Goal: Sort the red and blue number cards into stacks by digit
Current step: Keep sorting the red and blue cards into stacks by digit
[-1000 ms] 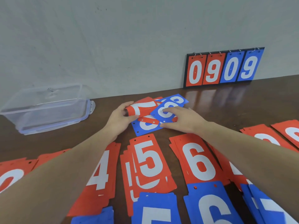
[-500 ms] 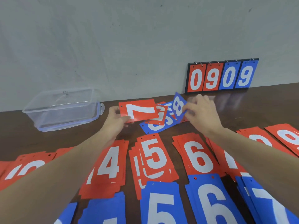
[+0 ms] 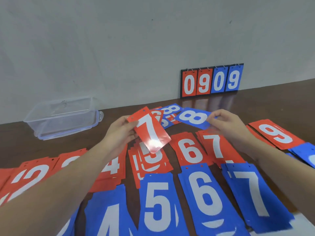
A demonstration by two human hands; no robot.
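Two cards were off the worktop [image 3: 272, 106], one in each hand. The left hand [image 3: 119, 133] pinched a red 7 card [image 3: 150, 132] by its upper left edge, thumb on the face, and held it tilted above the red 5 stack [image 3: 151, 160], glare whitening its lower end. The right hand [image 3: 226, 126] gripped a blue 8 card [image 3: 192, 117] by its right end, the card lying sideways and raised over the gap between the unsorted pile and the red stacks. That unsorted pile [image 3: 167, 114] of mixed red and blue cards sat just behind both held cards. Nearer the person ran a row of red stacks: a red 4 stack [image 3: 112, 167] partly hidden by the left forearm, the 5s, a red 6 stack [image 3: 189, 154], a red 7 stack [image 3: 214, 147], and a red 9 stack [image 3: 276, 134] well to the right. In front of them lay a blue 4 stack [image 3: 109, 215], a blue 5 stack [image 3: 156, 201], a blue 6 stack [image 3: 206, 198] and a blue 7 stack [image 3: 252, 193]. A clear plastic box [image 3: 63, 116] stood at far left, and a scoreboard [image 3: 212, 80] reading 0909 leaned against the wall [image 3: 119, 48].
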